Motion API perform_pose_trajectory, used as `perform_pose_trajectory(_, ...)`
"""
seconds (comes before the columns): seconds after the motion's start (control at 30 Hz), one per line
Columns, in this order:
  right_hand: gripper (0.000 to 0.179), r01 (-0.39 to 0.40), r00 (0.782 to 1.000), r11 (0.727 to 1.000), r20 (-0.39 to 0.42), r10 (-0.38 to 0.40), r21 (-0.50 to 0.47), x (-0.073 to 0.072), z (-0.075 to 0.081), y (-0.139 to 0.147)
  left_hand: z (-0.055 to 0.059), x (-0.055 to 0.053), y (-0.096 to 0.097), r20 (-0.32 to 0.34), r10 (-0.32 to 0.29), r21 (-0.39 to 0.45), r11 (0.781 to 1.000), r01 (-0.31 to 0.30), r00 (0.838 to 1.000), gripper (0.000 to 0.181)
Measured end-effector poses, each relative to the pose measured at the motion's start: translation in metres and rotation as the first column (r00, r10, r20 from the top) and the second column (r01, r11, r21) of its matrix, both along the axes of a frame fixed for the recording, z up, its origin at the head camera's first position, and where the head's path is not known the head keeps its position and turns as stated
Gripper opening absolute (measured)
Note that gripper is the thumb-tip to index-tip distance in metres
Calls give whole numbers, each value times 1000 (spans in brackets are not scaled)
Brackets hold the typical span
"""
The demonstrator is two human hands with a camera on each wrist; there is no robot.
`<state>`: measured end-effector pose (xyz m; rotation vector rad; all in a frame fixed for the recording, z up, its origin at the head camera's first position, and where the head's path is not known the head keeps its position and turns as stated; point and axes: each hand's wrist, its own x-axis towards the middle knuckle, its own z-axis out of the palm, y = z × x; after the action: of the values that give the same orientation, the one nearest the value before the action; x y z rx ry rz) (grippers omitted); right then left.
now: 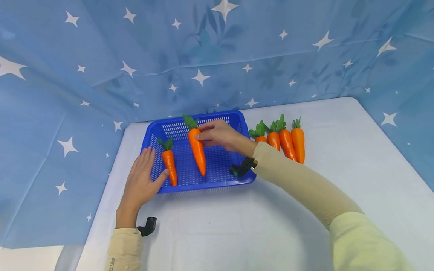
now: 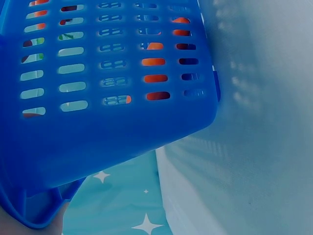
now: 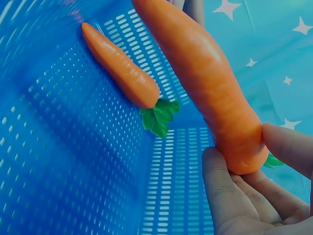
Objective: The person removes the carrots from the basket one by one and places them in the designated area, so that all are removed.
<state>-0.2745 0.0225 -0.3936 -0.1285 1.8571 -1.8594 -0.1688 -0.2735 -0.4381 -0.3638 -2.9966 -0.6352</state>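
A blue plastic basket (image 1: 217, 184) with slotted walls stands on the white table. My right hand (image 1: 218, 134) reaches over it and pinches an orange carrot (image 1: 197, 150) near its leafy top, the tip hanging toward the basket's front. In the right wrist view, thumb and fingers hold that carrot (image 3: 210, 73) at its thick end. A second carrot (image 1: 170, 167) lies inside along the left side, its green leaves toward the back. My left hand (image 1: 144, 180) rests on the basket's left rim with fingers extended. The left wrist view shows the basket's outer wall (image 2: 107, 142) close up.
Several more carrots (image 1: 288, 145) lie side by side on the table right of the basket, partly behind my right forearm. The white tabletop (image 1: 210, 233) spreads in front and to the right. A blue star-patterned cloth (image 1: 217, 86) hangs behind and at the sides.
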Motion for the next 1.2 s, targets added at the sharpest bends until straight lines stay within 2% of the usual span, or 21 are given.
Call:
perform_pose_trajectory(0.53, 46, 42, 999, 998, -8, -42, -44, 3, 5, 30, -2, 0, -1, -10, 1, 4, 1000, -1, 1000, 87)
perform_pose_trajectory(1.2, 54, 70, 997, 998, -30, -70, -1, 9, 5, 74, -2, 0, -1, -23, 0, 0, 1000, 0, 1000, 87)
